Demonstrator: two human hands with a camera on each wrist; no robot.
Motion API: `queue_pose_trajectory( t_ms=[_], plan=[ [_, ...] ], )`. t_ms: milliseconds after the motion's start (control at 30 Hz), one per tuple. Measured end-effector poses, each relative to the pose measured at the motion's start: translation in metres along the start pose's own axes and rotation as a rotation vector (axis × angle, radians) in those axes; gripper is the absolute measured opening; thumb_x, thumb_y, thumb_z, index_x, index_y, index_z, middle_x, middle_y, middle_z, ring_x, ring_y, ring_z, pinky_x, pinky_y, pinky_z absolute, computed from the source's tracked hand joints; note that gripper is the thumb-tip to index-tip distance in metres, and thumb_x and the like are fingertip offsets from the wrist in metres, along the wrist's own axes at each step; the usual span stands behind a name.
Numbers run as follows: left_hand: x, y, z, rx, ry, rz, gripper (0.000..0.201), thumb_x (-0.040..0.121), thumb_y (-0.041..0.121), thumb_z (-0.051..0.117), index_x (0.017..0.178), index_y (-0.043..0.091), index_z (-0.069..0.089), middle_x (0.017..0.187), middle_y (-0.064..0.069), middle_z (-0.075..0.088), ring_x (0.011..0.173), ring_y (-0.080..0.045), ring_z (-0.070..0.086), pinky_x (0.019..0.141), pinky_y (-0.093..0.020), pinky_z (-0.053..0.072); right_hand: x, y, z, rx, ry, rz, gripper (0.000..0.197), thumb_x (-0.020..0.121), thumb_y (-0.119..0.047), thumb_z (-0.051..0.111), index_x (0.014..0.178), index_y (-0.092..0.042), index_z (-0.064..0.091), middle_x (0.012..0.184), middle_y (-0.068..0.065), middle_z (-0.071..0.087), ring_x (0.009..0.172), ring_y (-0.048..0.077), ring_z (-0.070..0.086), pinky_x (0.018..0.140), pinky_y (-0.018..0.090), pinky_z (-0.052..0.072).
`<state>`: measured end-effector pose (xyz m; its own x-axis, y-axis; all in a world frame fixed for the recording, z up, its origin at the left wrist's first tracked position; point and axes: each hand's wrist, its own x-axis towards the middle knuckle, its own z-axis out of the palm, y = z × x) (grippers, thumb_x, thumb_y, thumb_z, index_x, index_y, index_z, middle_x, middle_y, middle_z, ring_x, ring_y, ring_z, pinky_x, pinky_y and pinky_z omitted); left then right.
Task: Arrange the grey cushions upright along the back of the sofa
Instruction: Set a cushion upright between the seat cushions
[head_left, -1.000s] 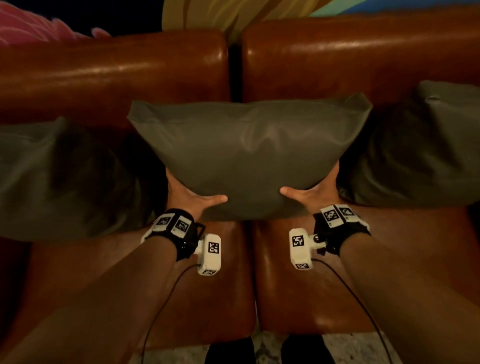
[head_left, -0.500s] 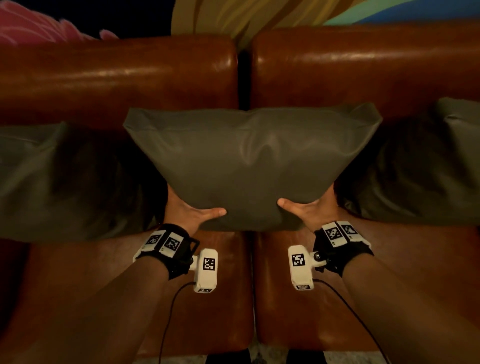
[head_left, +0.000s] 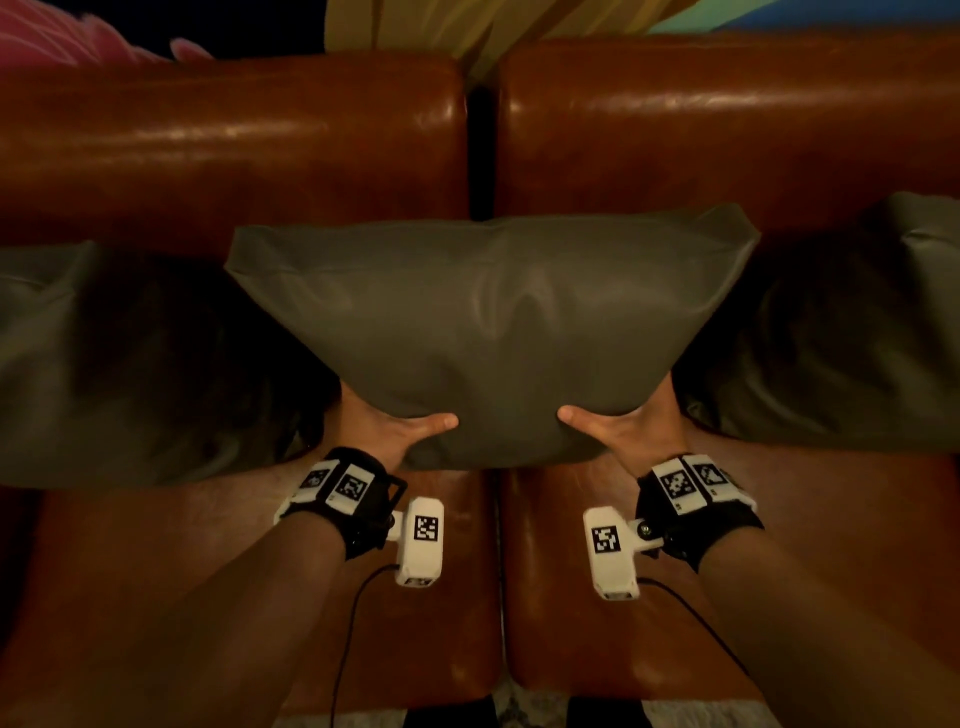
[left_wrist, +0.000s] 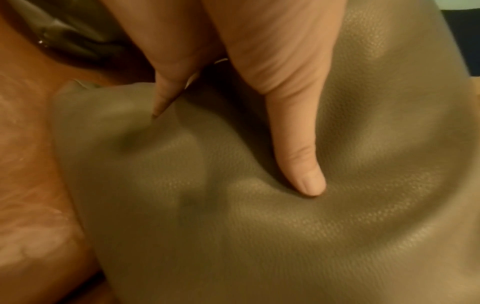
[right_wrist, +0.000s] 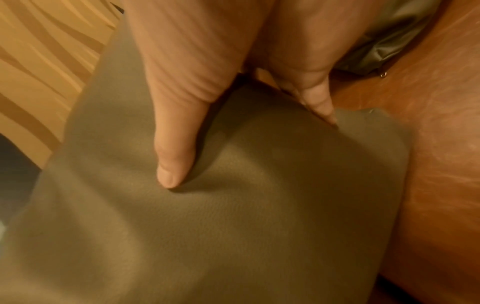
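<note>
A grey cushion (head_left: 488, 322) stands upright in the middle of the brown leather sofa (head_left: 234, 150), its top edge at the gap between the two back pads. My left hand (head_left: 387, 426) grips its lower left corner, thumb in front and fingers behind. My right hand (head_left: 623, 426) grips the lower right corner the same way. In the left wrist view the thumb (left_wrist: 298, 160) dents the grey cushion (left_wrist: 285, 226). The right wrist view shows the thumb (right_wrist: 174, 156) pressing the cushion (right_wrist: 233, 226). Two more grey cushions lean against the back, one at the left (head_left: 104, 364) and one at the right (head_left: 841, 332).
The sofa seat (head_left: 597, 597) lies bare in front of the cushions, split by a centre seam. A pink object (head_left: 62, 36) and a striped yellow wall (head_left: 467, 26) show behind the sofa back. Patterned floor (head_left: 524, 709) shows at the bottom edge.
Both hands and the middle cushion have shifted slightly lower and toward me in the head view. The grip on both corners is unchanged.
</note>
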<state>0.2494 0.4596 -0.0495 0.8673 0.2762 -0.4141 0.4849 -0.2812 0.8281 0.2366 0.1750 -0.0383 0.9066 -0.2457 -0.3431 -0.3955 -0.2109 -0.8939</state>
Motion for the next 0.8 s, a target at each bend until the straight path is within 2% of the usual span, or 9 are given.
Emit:
queue_pose_trajectory(
  t_ms=[100, 167, 300, 333, 400, 467, 533, 667, 800],
  plan=[
    [-0.001, -0.002, 0.006, -0.026, -0.048, 0.032, 0.101, 0.043, 0.004, 0.098, 0.128, 0.018, 0.045, 0.117, 0.013, 0.06, 0.106, 0.009, 0.058, 0.099, -0.018, 0.046, -0.001, 0.0, -0.003, -0.053, 0.029, -0.003, 0.108, 0.066, 0.007, 0.1, 0.158, 0.006, 0.043, 0.143, 0.002, 0.058, 0.121, -0.005, 0.06, 0.092, -0.016, 0.034],
    [0.006, -0.001, 0.006, -0.022, -0.043, 0.025, 0.107, 0.041, 0.012, 0.1, 0.133, 0.016, 0.044, 0.124, 0.008, 0.06, 0.113, -0.004, 0.061, 0.103, -0.024, 0.046, 0.003, -0.003, -0.003, -0.104, 0.023, 0.001, 0.111, 0.069, 0.006, 0.099, 0.161, 0.005, 0.038, 0.142, -0.002, 0.052, 0.131, 0.006, 0.05, 0.089, -0.019, 0.028],
    [0.011, 0.006, -0.003, 0.057, -0.001, -0.001, 0.147, 0.016, 0.065, 0.092, 0.145, 0.025, 0.033, 0.14, 0.007, 0.055, 0.128, -0.011, 0.054, 0.113, -0.036, 0.04, 0.014, -0.008, 0.0, -0.176, 0.023, 0.018, 0.12, 0.072, -0.01, 0.102, 0.168, -0.002, 0.029, 0.141, -0.009, 0.043, 0.132, 0.003, 0.041, 0.089, -0.02, 0.02],
    [0.011, 0.007, -0.005, 0.059, 0.01, -0.007, 0.148, 0.016, 0.065, 0.093, 0.145, 0.026, 0.032, 0.14, 0.007, 0.055, 0.128, -0.011, 0.054, 0.114, -0.037, 0.041, 0.014, -0.007, 0.001, -0.188, 0.034, 0.024, 0.123, 0.07, -0.016, 0.103, 0.168, -0.006, 0.03, 0.141, -0.011, 0.043, 0.132, 0.003, 0.042, 0.099, -0.015, 0.023],
    [0.01, 0.013, -0.008, 0.029, 0.033, -0.003, 0.138, 0.027, 0.042, 0.101, 0.146, 0.022, 0.034, 0.138, 0.006, 0.055, 0.126, -0.011, 0.055, 0.114, -0.036, 0.041, 0.011, -0.011, 0.004, -0.171, 0.046, 0.039, 0.121, 0.07, -0.017, 0.103, 0.167, -0.007, 0.032, 0.141, -0.012, 0.045, 0.131, 0.003, 0.043, 0.109, -0.007, 0.03],
    [0.011, 0.016, -0.011, 0.015, 0.035, 0.013, 0.125, 0.039, 0.016, 0.101, 0.146, 0.016, 0.036, 0.136, 0.007, 0.054, 0.124, -0.009, 0.053, 0.111, -0.028, 0.041, 0.006, -0.012, 0.01, -0.149, 0.037, 0.08, 0.111, 0.073, -0.006, 0.1, 0.164, -0.001, 0.036, 0.14, -0.008, 0.045, 0.132, 0.005, 0.045, 0.09, -0.019, 0.024],
    [0.008, 0.017, -0.016, 0.015, 0.04, 0.036, 0.121, 0.042, 0.008, 0.099, 0.145, 0.014, 0.038, 0.134, 0.008, 0.054, 0.122, -0.008, 0.053, 0.107, -0.022, 0.041, 0.0, -0.013, 0.017, -0.124, 0.032, 0.097, 0.103, 0.074, -0.001, 0.099, 0.16, 0.003, 0.043, 0.137, -0.006, 0.05, 0.135, 0.013, 0.054, 0.078, -0.021, 0.025],
    [0.007, 0.017, -0.013, 0.029, 0.051, 0.016, 0.134, 0.032, 0.029, 0.1, 0.147, 0.017, 0.032, 0.138, 0.005, 0.053, 0.127, -0.012, 0.053, 0.114, -0.036, 0.04, 0.006, -0.017, 0.018, -0.078, 0.012, 0.114, 0.098, 0.075, 0.0, 0.097, 0.159, 0.001, 0.046, 0.134, -0.005, 0.052, 0.127, 0.007, 0.05, 0.072, -0.02, 0.028],
    [0.007, 0.011, 0.002, 0.01, 0.015, 0.003, 0.14, 0.022, 0.051, 0.095, 0.144, 0.02, 0.032, 0.14, 0.002, 0.054, 0.129, -0.014, 0.054, 0.115, -0.04, 0.04, 0.013, -0.009, 0.01, -0.067, 0.044, 0.058, 0.103, 0.07, 0.0, 0.1, 0.158, 0.001, 0.047, 0.136, -0.005, 0.057, 0.129, 0.009, 0.054, 0.083, -0.018, 0.033]
  ],
)
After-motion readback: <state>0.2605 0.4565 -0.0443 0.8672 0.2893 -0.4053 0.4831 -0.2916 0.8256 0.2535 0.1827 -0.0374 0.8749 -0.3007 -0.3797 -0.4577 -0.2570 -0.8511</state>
